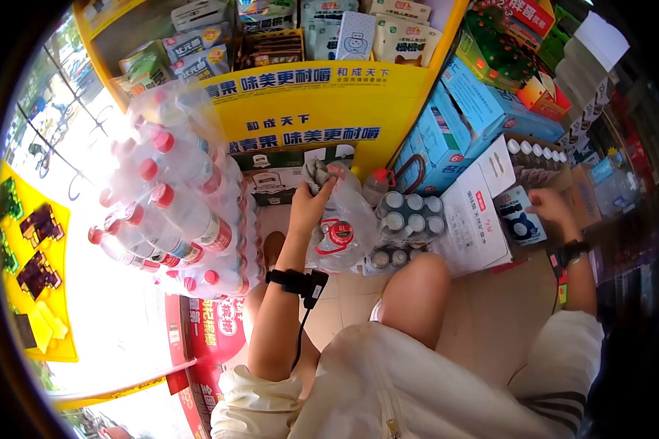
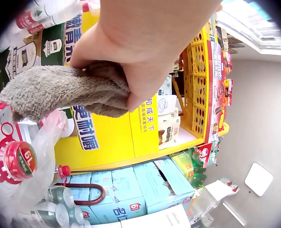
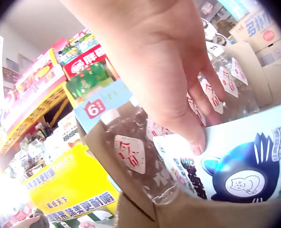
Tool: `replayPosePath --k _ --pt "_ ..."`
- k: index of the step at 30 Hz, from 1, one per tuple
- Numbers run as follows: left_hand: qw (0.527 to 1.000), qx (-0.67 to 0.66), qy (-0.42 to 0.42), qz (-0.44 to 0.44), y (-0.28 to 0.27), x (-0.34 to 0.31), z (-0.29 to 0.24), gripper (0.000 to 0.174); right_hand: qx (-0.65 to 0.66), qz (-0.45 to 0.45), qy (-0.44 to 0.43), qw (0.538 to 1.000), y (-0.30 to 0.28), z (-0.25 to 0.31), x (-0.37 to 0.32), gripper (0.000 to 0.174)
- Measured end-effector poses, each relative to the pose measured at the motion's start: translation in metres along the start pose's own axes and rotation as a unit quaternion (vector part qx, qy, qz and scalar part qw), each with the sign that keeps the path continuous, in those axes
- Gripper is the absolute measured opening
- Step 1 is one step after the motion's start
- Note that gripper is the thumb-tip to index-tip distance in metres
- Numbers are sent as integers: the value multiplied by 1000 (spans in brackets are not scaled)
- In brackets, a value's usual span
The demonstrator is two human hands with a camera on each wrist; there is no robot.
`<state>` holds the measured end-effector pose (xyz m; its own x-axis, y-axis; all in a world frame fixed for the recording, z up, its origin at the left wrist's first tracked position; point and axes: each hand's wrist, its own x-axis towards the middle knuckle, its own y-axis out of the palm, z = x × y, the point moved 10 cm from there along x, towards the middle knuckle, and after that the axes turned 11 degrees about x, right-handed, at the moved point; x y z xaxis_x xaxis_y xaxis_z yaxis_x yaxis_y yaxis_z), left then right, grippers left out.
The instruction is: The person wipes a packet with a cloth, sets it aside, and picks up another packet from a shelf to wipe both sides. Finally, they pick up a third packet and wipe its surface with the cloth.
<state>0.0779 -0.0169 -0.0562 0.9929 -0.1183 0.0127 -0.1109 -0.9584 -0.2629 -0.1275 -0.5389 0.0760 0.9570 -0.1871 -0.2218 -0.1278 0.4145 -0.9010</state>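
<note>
My left hand (image 1: 309,208) grips a crumpled grey cloth (image 1: 318,173) in front of the yellow display. In the left wrist view the plush cloth (image 2: 50,90) hangs from between thumb and fingers. Below that hand stands a large plastic-wrapped bottle (image 1: 335,252) with a red 6L cap. On the right, my right hand (image 1: 553,208) pinches the edge of a light blue packet (image 1: 520,219) printed with a dark blue cat. The right wrist view has the thumb on the packet's face; the fingers behind reach toward clear bottles (image 3: 140,156) in an open carton.
A tall shrink-wrapped stack of red-capped bottles (image 1: 165,208) stands left. Wrapped small bottles (image 1: 411,219) sit beside a white carton (image 1: 476,216). Blue boxes (image 1: 447,132) are piled behind. The yellow display (image 1: 307,106) holds snack packets. My knees are close below.
</note>
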Motion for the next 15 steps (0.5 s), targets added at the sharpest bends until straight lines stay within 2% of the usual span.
replayPosePath --k 1,3,4,6,7,10,11,13,14,15 --pt "1000 12 -15 -25 0 5 13 51 -13 -20 8 1000 -10 6 -18 20" --pt "998 22 -25 -53 -3 9 16 52 -28 -91 -32 995 -35 58 -45 21" --pt "998 -15 -12 -68 -5 9 10 53 -29 -95 -34 994 -43 82 -58 21" --pt "994 -53 12 -93 -5 14 1 53 -124 -183 -104 970 -72 138 -85 23" --pt "994 -55 13 -91 -5 15 -4 53 -62 -186 -65 978 -83 135 -90 21" --pt "996 -60 -37 -46 3 10 -9 52 -25 -261 -120 958 -112 161 -105 14" --pt "996 -62 -43 -41 10 8 -4 52 -28 -256 -114 959 -107 169 -103 14" --pt "986 -157 -9 -54 10 12 -6 53 119 -282 -162 938 -104 199 -97 11" --pt "978 -187 -83 -37 8 -2 -11 54 170 -276 -197 925 -84 209 -82 12" --pt "978 -188 -84 -36 6 -4 -18 54 164 -265 -193 930 -81 218 -81 13"
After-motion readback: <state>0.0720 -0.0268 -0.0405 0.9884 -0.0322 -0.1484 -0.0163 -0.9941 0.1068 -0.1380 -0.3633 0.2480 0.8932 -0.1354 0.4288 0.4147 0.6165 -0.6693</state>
